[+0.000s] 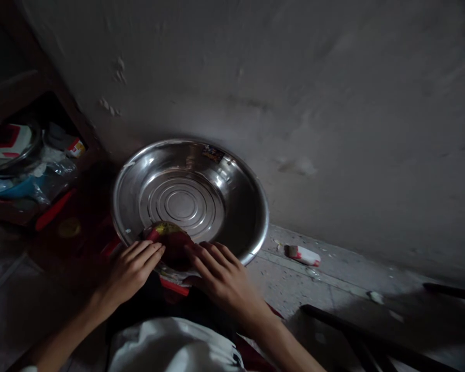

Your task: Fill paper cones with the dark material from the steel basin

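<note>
A wide, shiny metal basin [180, 206] with ringed grooves in its bottom sits in front of me. At its near rim lies a dark red packet [174, 243] with a yellow part on top; it is dim, and its exact kind is unclear. My left hand [137, 263] has its fingers bent over the packet's left side. On the other side, my right hand [217, 274] grips the packet's right edge, with the fingers bent and the thumb low. Both hands rest close to the basin's near rim, and the packet's underside is hidden.
A grey wall [333, 129] rises behind the basin. To the right, a red and white carton [304, 256] lies on the littered floor [279, 279], near dark bars [341, 320]. At left, a shelf holds a blue bowl [15, 188] and clear plastic bags [56, 173].
</note>
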